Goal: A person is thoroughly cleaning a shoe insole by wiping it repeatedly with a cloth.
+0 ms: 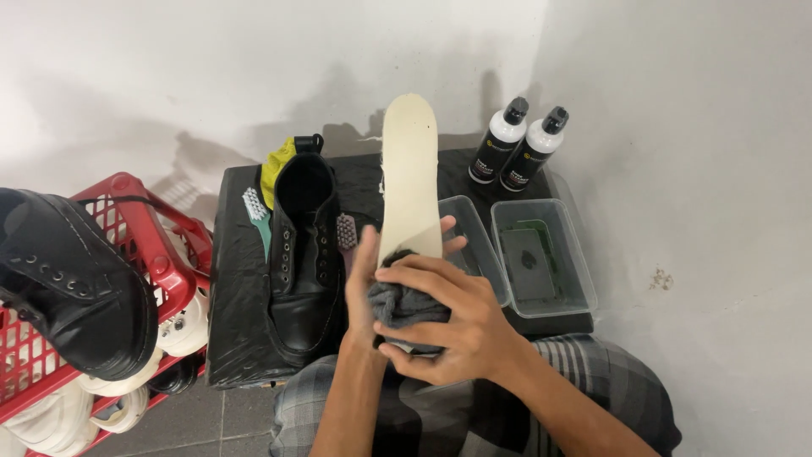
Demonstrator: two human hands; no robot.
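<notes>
A long cream insole [410, 173] stands upright in front of me, its toe end pointing up. My left hand [365, 279] grips its lower part from the left side. My right hand [452, 322] presses a bunched grey cloth [404, 303] against the insole's lower face. A black lace-up boot [303, 254] without laces lies on the low black-covered table [237, 279] just left of my hands.
Two brushes, one with white bristles [254, 206] and one with purple bristles [347, 231], lie by the boot. Two clear plastic tubs [541, 258] and two black-and-white bottles [518, 144] sit at the right. A red basket [127, 245] with another black boot [72, 279] and white shoes stands left.
</notes>
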